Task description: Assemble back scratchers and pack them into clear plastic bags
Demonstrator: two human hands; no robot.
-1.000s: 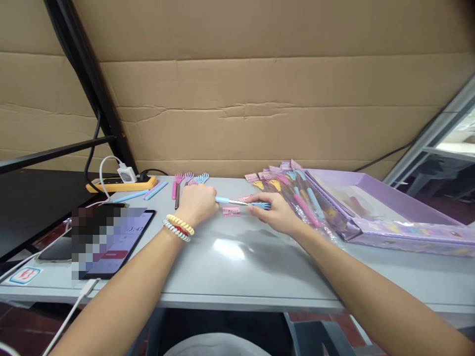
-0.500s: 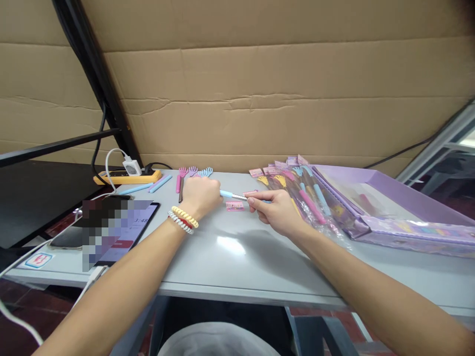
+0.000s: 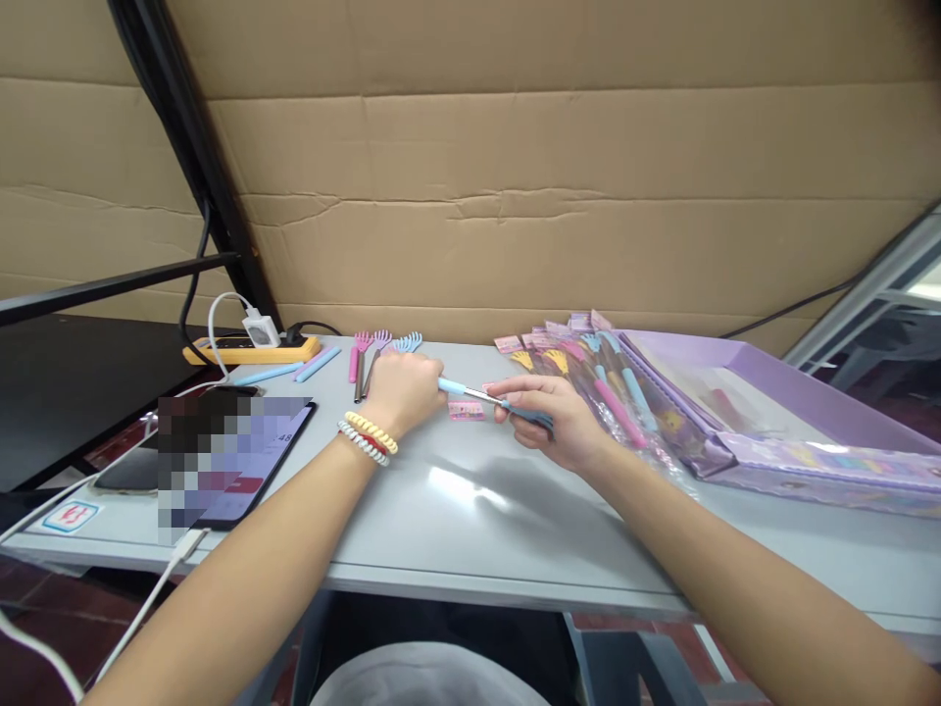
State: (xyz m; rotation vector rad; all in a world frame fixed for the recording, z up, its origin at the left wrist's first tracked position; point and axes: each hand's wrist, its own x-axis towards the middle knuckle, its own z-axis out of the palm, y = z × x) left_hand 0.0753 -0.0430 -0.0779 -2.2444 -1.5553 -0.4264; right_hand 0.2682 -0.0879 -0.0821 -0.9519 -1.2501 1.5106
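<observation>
Between my two hands lies a blue back scratcher [image 3: 481,394] with a short metal shaft. My left hand [image 3: 408,390] is closed in a fist around its light blue handle. With thumb and fingers, my right hand [image 3: 555,417] grips the other end, where a blue clawed head shows partly under the fingers. A small pink printed card [image 3: 467,411] sits on the table just below the shaft. Beyond my left hand are loose scratchers with pink, purple and blue claws [image 3: 382,339]. Several bagged back scratchers [image 3: 618,397] fan out right of my right hand.
A purple display box [image 3: 809,466] stands open on the right of the grey table [image 3: 441,549]. Loose handle tubes [image 3: 318,365] lie at the back left near a yellow power strip [image 3: 294,350]. A tablet [image 3: 257,490] and cables occupy the left side.
The fingers of my right hand have opened out somewhat, and more of the blue head shows. The scratcher now tilts further down to the right.
</observation>
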